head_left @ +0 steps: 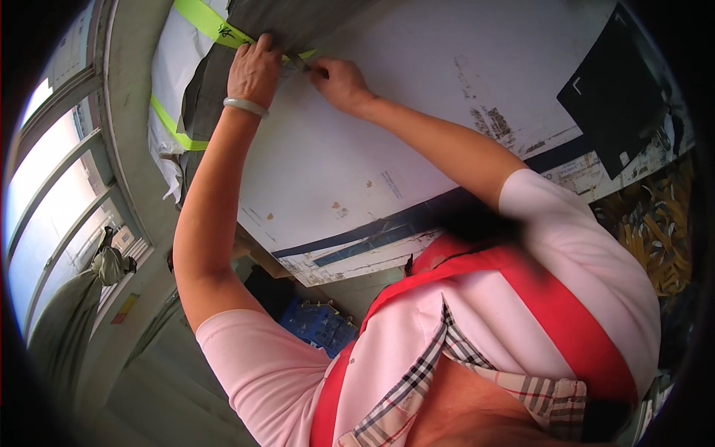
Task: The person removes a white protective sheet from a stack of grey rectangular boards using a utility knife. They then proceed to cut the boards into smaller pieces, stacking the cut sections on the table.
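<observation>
At the far edge of the white table, my left hand [255,73] has its fingers bent and pressed on a yellow-green strip [216,28] with dark handwriting on it. This strip crosses a dark grey sheet [287,22] and a white wrapped bundle [173,65]. Just right of it my right hand [341,84] is closed, thumb and fingers pinched around a small greyish thing [299,62] that points toward the left hand. What kind of thing it is I cannot make out. A short end of the strip shows between the two hands.
A worn white table [357,164] with dark tape lines lies under my arms. On its right is a black sheet [614,93]. Brown strips [652,231] are heaped beyond the right edge. Windows and a tied curtain [104,270] are at left, and a blue crate [316,324] is below.
</observation>
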The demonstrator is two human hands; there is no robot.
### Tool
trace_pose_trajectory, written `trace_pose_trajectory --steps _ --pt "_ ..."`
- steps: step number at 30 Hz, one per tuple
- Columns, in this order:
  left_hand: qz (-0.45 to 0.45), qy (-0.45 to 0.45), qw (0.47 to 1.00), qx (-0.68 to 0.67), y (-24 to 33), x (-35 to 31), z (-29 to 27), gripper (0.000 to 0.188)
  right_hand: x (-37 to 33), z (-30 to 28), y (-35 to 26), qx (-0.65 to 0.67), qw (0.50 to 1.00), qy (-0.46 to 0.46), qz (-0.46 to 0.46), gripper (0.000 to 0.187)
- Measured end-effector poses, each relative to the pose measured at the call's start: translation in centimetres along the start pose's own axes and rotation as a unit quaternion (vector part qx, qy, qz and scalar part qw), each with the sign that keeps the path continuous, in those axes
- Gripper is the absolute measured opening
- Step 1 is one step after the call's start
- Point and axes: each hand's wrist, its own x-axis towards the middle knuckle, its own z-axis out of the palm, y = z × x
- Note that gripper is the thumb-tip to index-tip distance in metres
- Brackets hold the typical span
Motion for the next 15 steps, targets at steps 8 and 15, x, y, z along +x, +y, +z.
trace_pose_trajectory --steps 8,15 --pt "-0.011 -0.014 1.0 -0.006 0.2 1.2 -0.3 0.015 0.6 0.3 0.5 -0.033 0.998 0.02 -0.057 0.017" --pt "-0.017 -0.042 0.999 -0.025 0.3 1.0 -0.4 0.017 0.9 -0.1 -0.3 -0.023 0.999 -0.02 -0.014 0.017"
